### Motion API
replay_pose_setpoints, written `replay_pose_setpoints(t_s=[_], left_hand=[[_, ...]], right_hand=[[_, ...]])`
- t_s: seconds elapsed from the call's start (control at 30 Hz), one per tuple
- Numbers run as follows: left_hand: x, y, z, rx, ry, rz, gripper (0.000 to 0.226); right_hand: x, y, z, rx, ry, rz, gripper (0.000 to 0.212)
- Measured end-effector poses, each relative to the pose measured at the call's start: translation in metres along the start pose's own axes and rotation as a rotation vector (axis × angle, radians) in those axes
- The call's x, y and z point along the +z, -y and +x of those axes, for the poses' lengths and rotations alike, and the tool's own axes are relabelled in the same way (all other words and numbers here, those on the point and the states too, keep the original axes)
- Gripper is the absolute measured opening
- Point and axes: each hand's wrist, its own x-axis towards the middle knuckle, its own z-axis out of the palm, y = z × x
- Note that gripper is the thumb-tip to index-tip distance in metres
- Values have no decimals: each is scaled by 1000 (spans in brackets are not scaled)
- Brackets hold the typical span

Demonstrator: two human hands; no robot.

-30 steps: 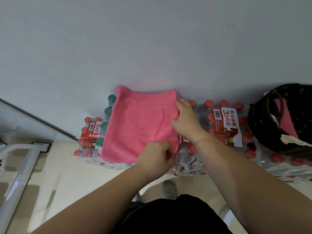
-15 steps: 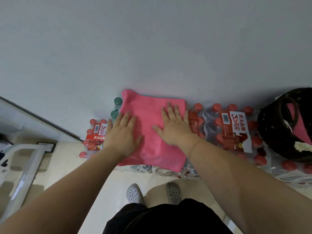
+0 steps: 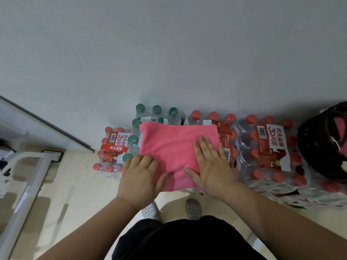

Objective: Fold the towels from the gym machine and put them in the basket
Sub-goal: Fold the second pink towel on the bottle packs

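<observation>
Plain pale wall [image 3: 169, 53] fills the upper half. Glossy cream floor [image 3: 62, 194] below it. No table. A row of shrink-wrapped bottle packs [image 3: 268, 147] stands on the floor against the wall and carries the work. Most have red caps. One green-capped pack [image 3: 148, 117] is at the back left, and a lower red-capped pack [image 3: 112, 147] sits at the row's left end. White metal frame [image 3: 28, 175] on the floor at far left, cut by the picture edge. Dark woven basket [image 3: 319, 147] over the right end of the row, partly out of view, with a pink cloth [image 3: 339, 124] showing inside it.

Pink towel [image 3: 172, 147] lies flat as a rough rectangle across the tops of the middle packs. Its near edge is at the packs' front edge, and it is well apart from the basket.

Right grip [image 3: 210, 166], a bare hand, is wide and flat. Fingers straight, palm down on the towel's near right part, fingertips toward the wall, thumb spread toward the towel's middle. Left grip [image 3: 140, 177] covers the towel's near left corner with the thumb on top of the cloth. Its fingers bend down at the left edge; cannot tell whether they pinch the cloth or only press it.

Both forearms reach in from the bottom. Black clothing [image 3: 187, 241] at bottom centre. Two pale perforated shoes [image 3: 150, 211] on the floor just in front of the packs.
</observation>
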Motion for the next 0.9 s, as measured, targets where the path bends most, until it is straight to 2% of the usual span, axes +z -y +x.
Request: replay_pose_setpoints(t_s=[0.1, 0.17, 0.27, 0.3, 0.4, 0.5, 0.57, 0.9], left_hand=[[-4, 2, 8, -2, -62, -28, 33], [-7, 6, 20, -48, -132, -66, 30], [-13, 16, 44, -170, -233, -104, 33], [-14, 21, 53, -210, -236, -116, 37], [-16, 35, 79, -282, -108, -137, 47], [-13, 44, 95, -304, 81, -133, 32], [-12, 45, 96, -286, 73, -158, 24], [-29, 32, 71, -338, 57, -280, 20]], right_hand=[[-4, -2, -12, -32, -54, 82, 88], [-11, -8, -7, -24, -168, 227, 80], [-20, -26, 19, 11, -440, 307, 48], [-25, -32, 31, 44, -480, 303, 40], [-37, -45, 55, 140, -409, 269, 28], [-39, -52, 62, 142, -324, 215, 24], [-41, -55, 63, 124, -320, 198, 22], [-47, -60, 65, 15, -214, 29, 22]])
